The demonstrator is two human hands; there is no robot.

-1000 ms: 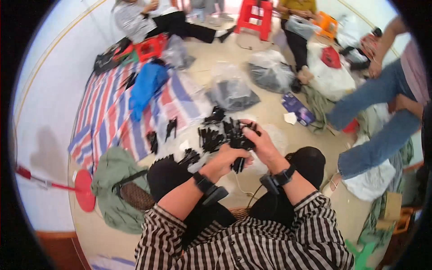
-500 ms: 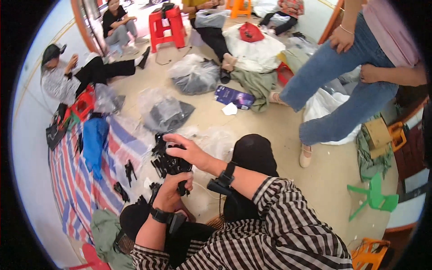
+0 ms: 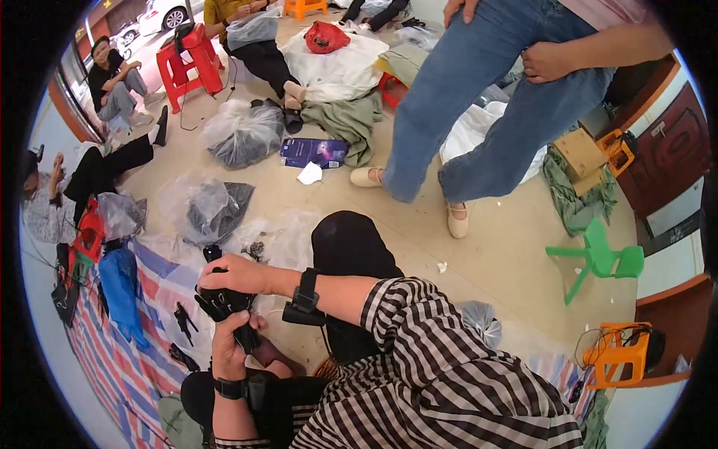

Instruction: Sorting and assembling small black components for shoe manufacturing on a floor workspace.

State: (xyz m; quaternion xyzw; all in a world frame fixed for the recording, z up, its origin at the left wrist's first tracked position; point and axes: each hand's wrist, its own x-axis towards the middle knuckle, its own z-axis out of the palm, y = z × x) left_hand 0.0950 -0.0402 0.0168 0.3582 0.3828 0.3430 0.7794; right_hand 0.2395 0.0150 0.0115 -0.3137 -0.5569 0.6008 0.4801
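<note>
In front of my knees, my left hand is closed round the lower end of a bundle of thin black pieces. Over its upper end bends my right hand, fingers closed on the pieces. The exact kind of piece is too small to tell, and both hands partly cover the bundle. On the striped sheet to the left lie a loose black piece and a small black cluster. Just beyond my right hand, more dark bits lie on clear plastic.
Filled clear bags and a purple box lie ahead on the floor. A person in jeans stands ahead right. Other people sit along the back and left. A green chair and an orange stool stand right.
The view has swung right, so the room's things sit further left in it. My right hand's fingers, spread before, have closed over the bundle's top. My left hand keeps its hold.
</note>
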